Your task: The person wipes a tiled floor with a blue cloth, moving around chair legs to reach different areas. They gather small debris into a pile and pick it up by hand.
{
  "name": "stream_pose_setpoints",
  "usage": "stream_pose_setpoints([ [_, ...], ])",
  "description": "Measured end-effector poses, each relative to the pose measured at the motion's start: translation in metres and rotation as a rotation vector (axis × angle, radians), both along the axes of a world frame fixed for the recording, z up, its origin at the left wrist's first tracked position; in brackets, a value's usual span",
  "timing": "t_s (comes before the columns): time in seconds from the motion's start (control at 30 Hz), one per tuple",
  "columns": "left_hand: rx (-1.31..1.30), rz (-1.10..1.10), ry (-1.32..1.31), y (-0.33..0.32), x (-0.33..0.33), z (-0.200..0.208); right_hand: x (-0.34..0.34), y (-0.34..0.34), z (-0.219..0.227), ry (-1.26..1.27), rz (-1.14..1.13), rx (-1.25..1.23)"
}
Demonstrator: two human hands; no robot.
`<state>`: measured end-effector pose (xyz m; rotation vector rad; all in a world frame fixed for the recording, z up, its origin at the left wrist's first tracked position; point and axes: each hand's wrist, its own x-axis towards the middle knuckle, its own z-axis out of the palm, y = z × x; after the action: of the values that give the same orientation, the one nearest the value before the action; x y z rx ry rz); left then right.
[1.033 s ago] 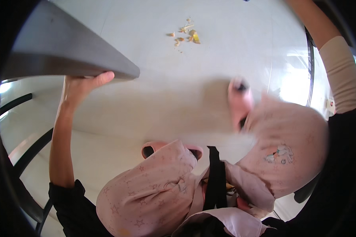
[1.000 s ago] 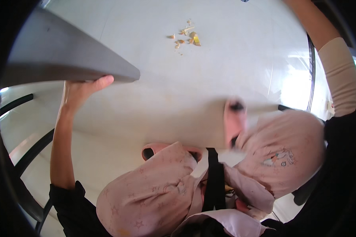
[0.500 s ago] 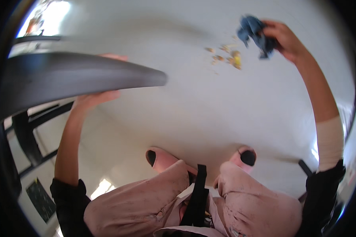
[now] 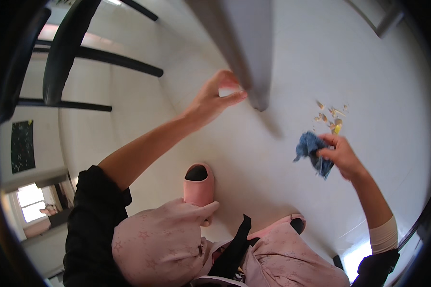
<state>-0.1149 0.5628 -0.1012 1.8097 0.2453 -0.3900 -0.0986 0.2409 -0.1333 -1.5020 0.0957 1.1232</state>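
Observation:
A tapered grey furniture leg (image 4: 254, 57) comes down from the top of the view. My left hand (image 4: 210, 98) is curled against its left side near the narrow end, thumb touching the edge; some fingertips are hidden. On the right, my right hand (image 4: 339, 155) pinches a crumpled blue cloth (image 4: 313, 150), which hangs just above the pale floor. Right beyond that hand lies a scatter of yellow and brown food scraps (image 4: 334, 122), with smaller crumbs around them.
Black chair legs (image 4: 115, 60) stand at the upper left. Below me are my pink slippers (image 4: 199, 184) on the pale floor (image 4: 177, 143). Another grey leg (image 4: 390, 20) shows at the upper right. A dark rectangular panel (image 4: 23, 146) is at the far left.
The view has turned, so the grey leg now points down rather than across. My right hand and the cloth are now on the near side of the scraps instead of beyond them.

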Motion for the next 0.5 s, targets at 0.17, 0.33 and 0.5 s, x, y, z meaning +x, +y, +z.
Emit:
stream_pose_setpoints([
  [0.17, -0.295, -0.211, 0.481, 0.024, -0.056, -0.028, -0.038, 0.040, 0.022, 0.072, 0.088, -0.083],
  [0.33, -0.689, -0.092, 0.668, 0.008, -0.080, -0.009, -0.036, 0.115, 0.034, -0.170, 0.004, -0.072],
  [0.5, -0.991, 0.385, 0.487, 0.016, -0.062, -0.027, -0.038, 0.189, 0.026, -0.692, 0.238, -0.020],
])
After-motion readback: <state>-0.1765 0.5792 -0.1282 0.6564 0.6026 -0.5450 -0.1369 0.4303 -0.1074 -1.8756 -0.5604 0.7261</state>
